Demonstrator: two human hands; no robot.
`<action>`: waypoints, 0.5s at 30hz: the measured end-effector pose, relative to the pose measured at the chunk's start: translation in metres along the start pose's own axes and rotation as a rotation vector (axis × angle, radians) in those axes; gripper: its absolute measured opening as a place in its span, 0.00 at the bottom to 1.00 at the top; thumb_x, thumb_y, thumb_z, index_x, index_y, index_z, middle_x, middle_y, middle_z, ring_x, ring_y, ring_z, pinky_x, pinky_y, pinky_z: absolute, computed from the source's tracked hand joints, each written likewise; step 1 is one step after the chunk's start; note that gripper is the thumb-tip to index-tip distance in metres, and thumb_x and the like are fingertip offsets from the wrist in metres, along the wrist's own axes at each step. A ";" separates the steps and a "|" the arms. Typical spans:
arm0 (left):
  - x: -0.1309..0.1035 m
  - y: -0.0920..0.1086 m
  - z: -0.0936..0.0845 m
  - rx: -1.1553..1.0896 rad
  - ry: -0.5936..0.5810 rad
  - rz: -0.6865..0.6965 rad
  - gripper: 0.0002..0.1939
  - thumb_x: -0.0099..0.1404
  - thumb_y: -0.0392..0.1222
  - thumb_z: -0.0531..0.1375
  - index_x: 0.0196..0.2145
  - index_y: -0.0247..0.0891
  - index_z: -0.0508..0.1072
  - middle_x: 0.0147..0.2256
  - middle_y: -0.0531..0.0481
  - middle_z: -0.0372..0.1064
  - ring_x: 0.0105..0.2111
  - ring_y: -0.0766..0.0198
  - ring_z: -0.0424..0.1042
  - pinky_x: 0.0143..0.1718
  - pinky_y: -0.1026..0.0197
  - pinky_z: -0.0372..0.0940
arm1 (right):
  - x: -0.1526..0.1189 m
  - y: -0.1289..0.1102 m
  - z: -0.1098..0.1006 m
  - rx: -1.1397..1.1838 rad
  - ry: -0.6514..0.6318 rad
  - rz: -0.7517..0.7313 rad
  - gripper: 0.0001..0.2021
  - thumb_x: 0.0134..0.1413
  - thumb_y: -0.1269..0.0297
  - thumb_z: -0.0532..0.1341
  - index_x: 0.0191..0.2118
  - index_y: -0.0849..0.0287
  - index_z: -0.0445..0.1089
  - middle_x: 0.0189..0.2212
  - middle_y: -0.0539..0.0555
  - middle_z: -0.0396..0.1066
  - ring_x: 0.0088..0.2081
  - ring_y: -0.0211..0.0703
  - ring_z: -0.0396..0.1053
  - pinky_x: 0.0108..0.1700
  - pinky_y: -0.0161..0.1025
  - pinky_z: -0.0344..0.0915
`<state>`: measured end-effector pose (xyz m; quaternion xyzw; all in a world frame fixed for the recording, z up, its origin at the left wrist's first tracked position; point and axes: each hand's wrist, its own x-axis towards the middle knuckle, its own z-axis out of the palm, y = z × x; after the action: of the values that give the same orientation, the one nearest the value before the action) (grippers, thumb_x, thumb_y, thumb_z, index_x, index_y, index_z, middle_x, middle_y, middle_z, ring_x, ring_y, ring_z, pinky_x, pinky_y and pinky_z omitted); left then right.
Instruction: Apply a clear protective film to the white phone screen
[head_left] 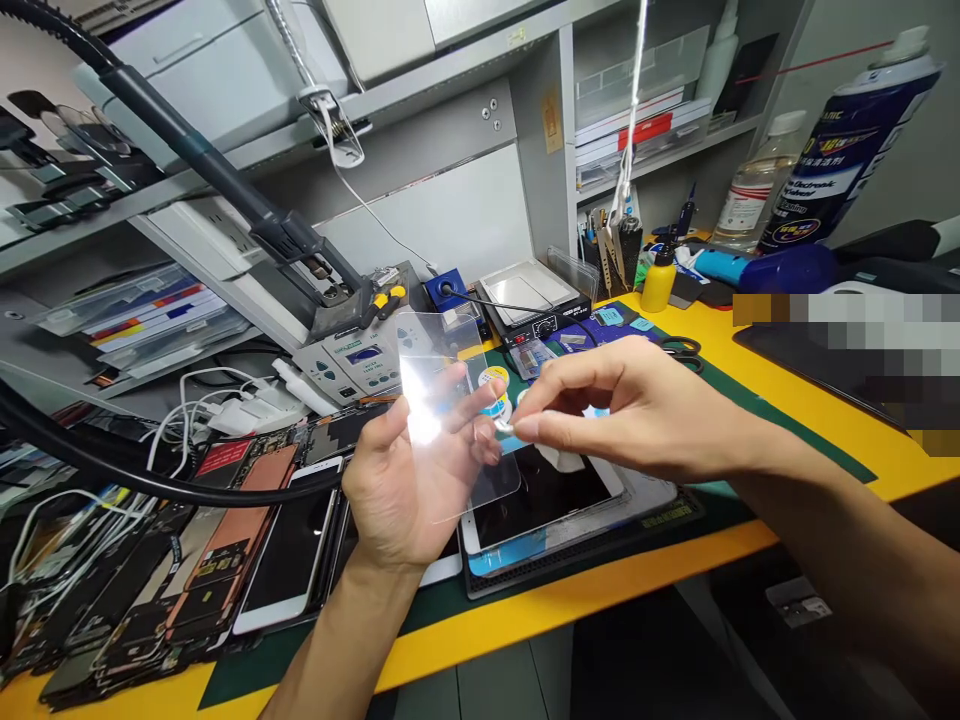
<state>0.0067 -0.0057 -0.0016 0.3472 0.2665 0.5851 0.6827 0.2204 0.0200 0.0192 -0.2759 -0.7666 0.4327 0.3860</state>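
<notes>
Clock directions are read from the center of the sheet, with 12 toward the top of the view.

1. Left hand. My left hand point(401, 490) holds the clear sheet point(442, 420) upright and slightly tilted, thumb at its 9 o'clock edge, fingers spread behind it. A bright reflection covers part of the surface.

2. Right hand. My right hand point(630, 405), at 3 o'clock, is narrowed to a pinch of thumb and forefinger. It appears to grip a small white scrap point(504, 427) close to the sheet. I cannot tell whether the scrap touches the sheet.

3. Phone. The phone point(540, 505) lies screen up at 4 o'clock, over a dark pad point(540, 562). A pale item point(561, 459) lies at its upper edge, partly hidden by my right hand.

4. Progress. Done: the sheet is in hand and clear of the bench. Judged from the grip, handwork at the sheet is under way. Not done: the sheet is not set down, and the scrap is not released. I cannot tell whether the sheet's surface is finished.

5. Surroundings. A second phone point(289, 550) lies at 8 o'clock, the control box point(364, 360) stands at 10, and the yellow bottle point(658, 283) at 2.
</notes>
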 end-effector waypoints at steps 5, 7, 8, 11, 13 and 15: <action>0.000 -0.002 0.004 0.049 0.013 0.006 0.19 0.64 0.50 0.59 0.45 0.35 0.79 0.42 0.39 0.78 0.35 0.56 0.76 0.31 0.59 0.71 | 0.005 0.010 0.019 -0.039 0.155 -0.165 0.06 0.63 0.68 0.63 0.36 0.61 0.79 0.28 0.51 0.78 0.28 0.36 0.70 0.32 0.33 0.66; 0.000 -0.003 0.004 0.054 0.020 0.012 0.18 0.64 0.50 0.59 0.45 0.36 0.79 0.42 0.40 0.78 0.39 0.53 0.77 0.31 0.59 0.72 | 0.004 0.014 0.023 -0.093 0.150 -0.255 0.06 0.63 0.70 0.63 0.37 0.61 0.78 0.31 0.52 0.78 0.31 0.37 0.71 0.37 0.35 0.67; 0.000 -0.003 0.004 0.055 0.018 0.014 0.18 0.64 0.50 0.59 0.45 0.36 0.79 0.43 0.39 0.78 0.41 0.51 0.77 0.32 0.58 0.72 | 0.004 0.015 0.025 -0.120 0.145 -0.288 0.05 0.62 0.71 0.63 0.37 0.61 0.77 0.31 0.53 0.78 0.32 0.37 0.71 0.38 0.35 0.67; 0.001 -0.004 0.001 0.041 0.009 0.007 0.20 0.64 0.50 0.59 0.46 0.34 0.79 0.44 0.36 0.78 0.44 0.49 0.77 0.39 0.55 0.74 | 0.000 0.014 0.024 -0.160 0.082 -0.327 0.05 0.61 0.72 0.63 0.39 0.64 0.78 0.31 0.53 0.77 0.30 0.36 0.68 0.35 0.34 0.65; 0.001 -0.004 0.000 0.016 0.007 -0.015 0.21 0.64 0.51 0.59 0.46 0.34 0.80 0.44 0.36 0.78 0.40 0.53 0.77 0.39 0.56 0.73 | -0.002 0.011 0.022 -0.144 -0.021 -0.311 0.05 0.61 0.71 0.63 0.38 0.65 0.78 0.31 0.53 0.76 0.30 0.36 0.68 0.35 0.33 0.65; 0.001 -0.003 0.000 -0.007 0.011 -0.045 0.21 0.62 0.51 0.61 0.46 0.35 0.80 0.44 0.37 0.78 0.34 0.59 0.74 0.36 0.58 0.72 | -0.004 0.006 0.020 -0.127 -0.168 -0.258 0.06 0.61 0.71 0.63 0.38 0.66 0.79 0.30 0.53 0.76 0.30 0.35 0.68 0.35 0.32 0.65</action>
<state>0.0082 -0.0045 -0.0039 0.3355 0.2758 0.5724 0.6955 0.2065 0.0111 0.0056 -0.1617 -0.8510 0.3517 0.3548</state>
